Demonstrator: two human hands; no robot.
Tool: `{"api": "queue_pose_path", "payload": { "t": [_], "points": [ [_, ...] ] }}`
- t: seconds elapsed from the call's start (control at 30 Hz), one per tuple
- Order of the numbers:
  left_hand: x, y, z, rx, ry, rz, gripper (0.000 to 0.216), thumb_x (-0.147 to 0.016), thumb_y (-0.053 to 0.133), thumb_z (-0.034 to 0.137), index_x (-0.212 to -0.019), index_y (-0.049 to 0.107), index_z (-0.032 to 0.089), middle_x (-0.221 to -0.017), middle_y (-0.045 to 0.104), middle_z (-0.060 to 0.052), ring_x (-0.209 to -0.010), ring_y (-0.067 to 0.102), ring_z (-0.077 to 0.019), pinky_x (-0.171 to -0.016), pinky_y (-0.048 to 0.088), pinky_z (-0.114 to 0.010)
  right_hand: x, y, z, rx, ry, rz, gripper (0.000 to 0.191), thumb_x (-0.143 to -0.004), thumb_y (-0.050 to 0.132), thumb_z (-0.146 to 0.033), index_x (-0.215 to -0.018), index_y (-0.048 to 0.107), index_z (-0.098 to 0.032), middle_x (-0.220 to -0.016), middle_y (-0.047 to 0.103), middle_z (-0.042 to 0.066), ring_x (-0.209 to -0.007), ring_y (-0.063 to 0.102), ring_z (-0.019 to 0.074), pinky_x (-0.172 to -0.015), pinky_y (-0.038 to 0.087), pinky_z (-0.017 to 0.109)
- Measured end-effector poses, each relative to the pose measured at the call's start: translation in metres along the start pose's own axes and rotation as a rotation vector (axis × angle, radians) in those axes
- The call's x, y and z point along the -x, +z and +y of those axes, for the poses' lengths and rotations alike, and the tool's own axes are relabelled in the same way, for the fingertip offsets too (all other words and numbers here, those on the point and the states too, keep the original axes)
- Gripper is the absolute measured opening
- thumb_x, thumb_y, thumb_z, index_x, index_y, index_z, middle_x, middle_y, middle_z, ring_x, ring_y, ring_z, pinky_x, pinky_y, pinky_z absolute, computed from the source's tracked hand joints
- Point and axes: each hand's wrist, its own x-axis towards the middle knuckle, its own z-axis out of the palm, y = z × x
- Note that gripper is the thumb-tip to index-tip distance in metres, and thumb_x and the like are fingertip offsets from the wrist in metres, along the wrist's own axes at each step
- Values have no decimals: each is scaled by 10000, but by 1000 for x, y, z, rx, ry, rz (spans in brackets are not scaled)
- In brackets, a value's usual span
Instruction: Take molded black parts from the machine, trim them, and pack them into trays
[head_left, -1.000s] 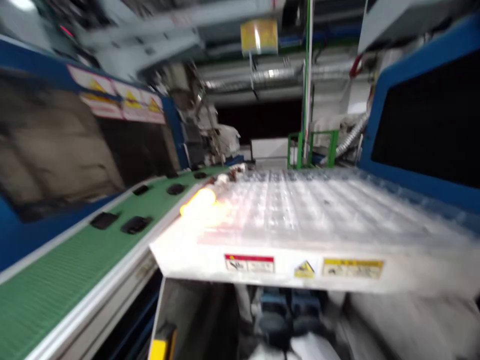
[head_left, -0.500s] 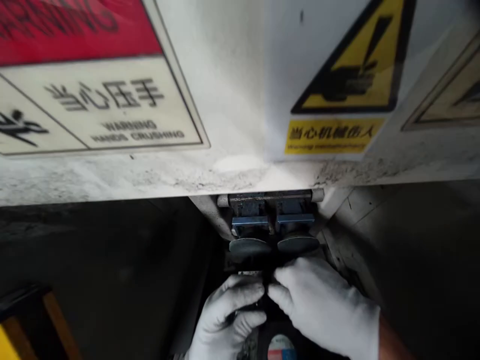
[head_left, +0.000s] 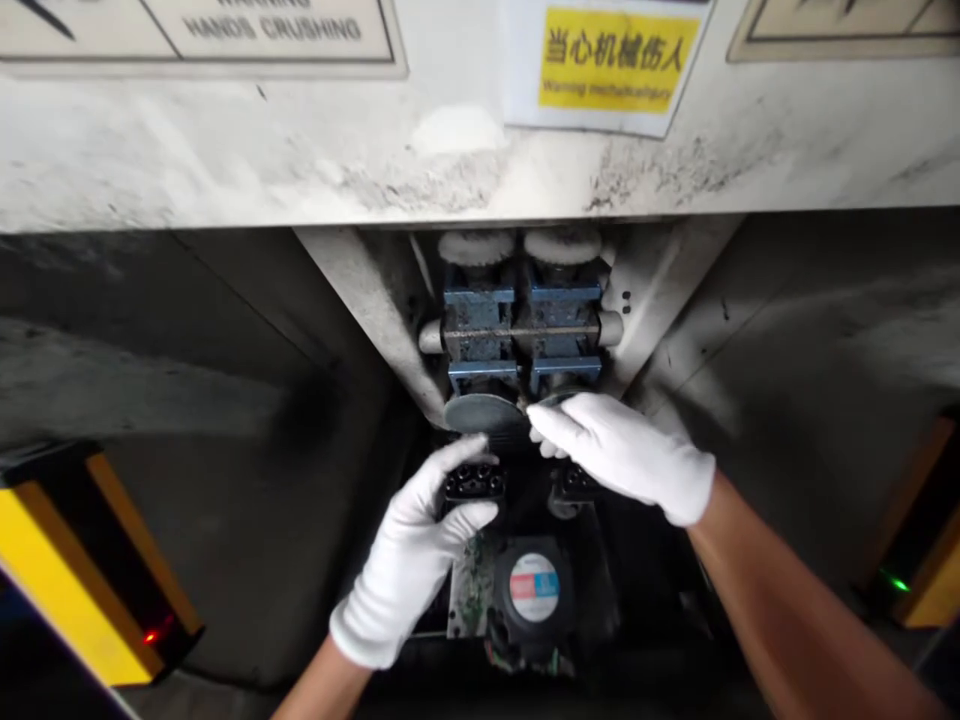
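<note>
1. Steady left part (head_left: pixel 474 486), near left disc (head_left: pixel 482 413), between curved, parted thumb and fingers of left hand (head_left: pixel 424 525); cannot tell whether gripped.
2. Align right part (head_left: pixel 576 480) under right hand's bent fingers, with any grip hidden.
3. Guard fingertips from left disc.

hands (head_left: pixel 412 530): 2 | black parts (head_left: pixel 476 484): 2 | yellow posts (head_left: pixel 75 580): 2 | signs (head_left: pixel 611 60): 3 | round label (head_left: pixel 535 587): 1

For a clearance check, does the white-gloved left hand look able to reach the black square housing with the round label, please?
Probably yes: the black square housing looks uncovered and near the white-gloved left hand, though depth is unclear.
</note>
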Motion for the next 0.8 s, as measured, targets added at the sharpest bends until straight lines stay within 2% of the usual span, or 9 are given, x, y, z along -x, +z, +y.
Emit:
{"api": "queue_pose_path", "payload": {
  "t": [0.1,0.2,0.33,0.5,0.8],
  "points": [
    [0,3,3,89,-52,12,493,-808,742,229,-1272,586,171,-1235,678,-86,-1141,629,-273,-1068,451,-477,-5,5,-2,168,95,-49,611,-986,317,-556,-719,680,-144,-627,633,23,-615,623,148,-587,377,252],
    [0,4,3,106,-81,2,363,-806,741,234,-1147,652,148,-1147,710,-77,-1077,652,-262,-1028,485,-455,-8,13,-5,324,68,-44,598,-994,295,-511,-740,686,-137,-602,605,40,-616,623,173,-573,346,274],
    [-1,3,3,132,-146,-34,311,-797,748,231,-1090,672,163,-1123,709,-67,-1056,647,-249,-1017,486,-432,-10,17,-7,458,36,-66,511,-978,323,-441,-781,685,-139,-690,671,92,-659,639,216,-586,352,319],
    [-1,1,3,201,-147,-44,302,-772,766,214,-1057,685,157,-1128,705,-81,-1085,633,-261,-1030,470,-426,-12,16,-8,469,37,-44,485,-965,328,-433,-737,660,-162,-710,688,107,-652,633,234,-570,326,341],
    [-1,3,-1,221,-169,-9,333,-764,787,228,-1072,678,164,-1098,712,-63,-1040,644,-228,-988,491,-371,-11,11,-10,345,77,-66,447,-962,367,-431,-637,557,-189,-631,625,40,-543,491,152,-554,297,308]
  ]
}}
